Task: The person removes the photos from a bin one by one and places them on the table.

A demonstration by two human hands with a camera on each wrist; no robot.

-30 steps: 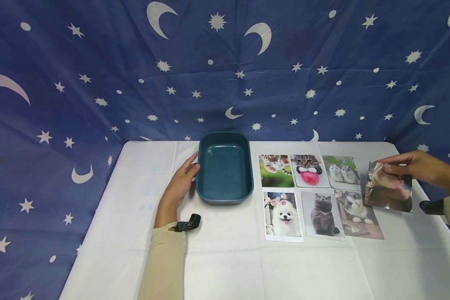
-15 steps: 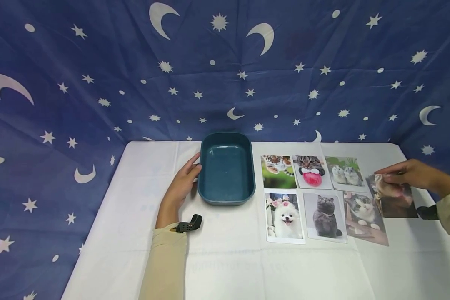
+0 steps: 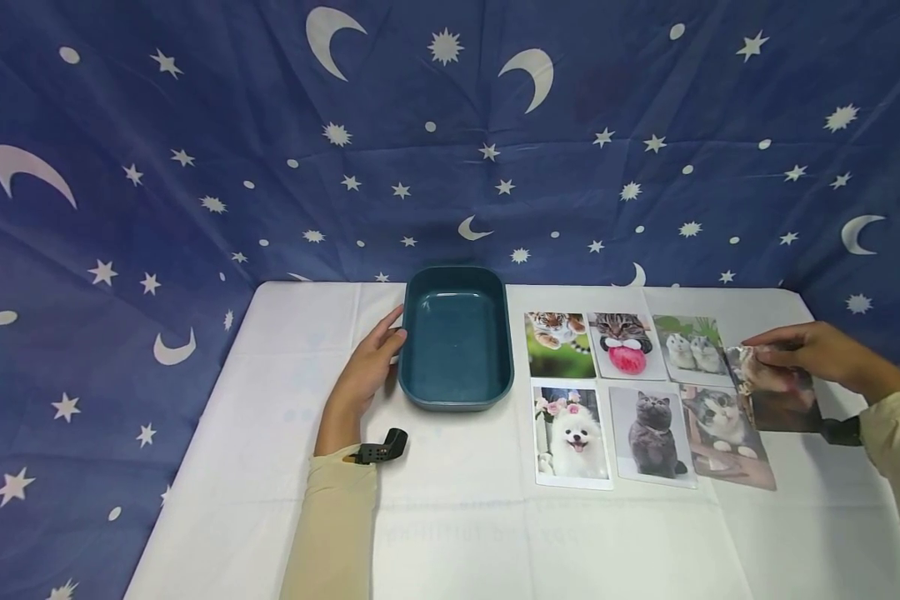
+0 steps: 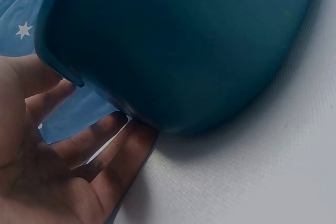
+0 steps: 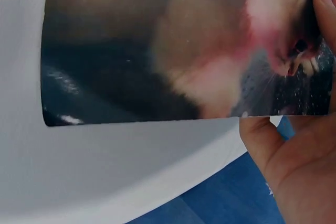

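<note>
In the head view my right hand pinches a dark photo card showing a pinkish furry animal. The right wrist view shows the thumb on the picture side and fingers beneath. This card's left edge overlaps the hamster card and the photo of a cat with white paws from my viewpoint. To the left, my left hand rests against the side of a deep teal plastic tray, fingers extended. In the left wrist view its fingertips touch the tray's outer wall.
Cards lie face up in two rows on the white-covered table: a tiger cub card, a tabby card, a white dog card and a grey cat card. A blue star-patterned cloth stands behind.
My right hand has brought the animal card lower and then slightly left, beside the cat card. The left hand stays against the tray. The head view has shifted slightly.
</note>
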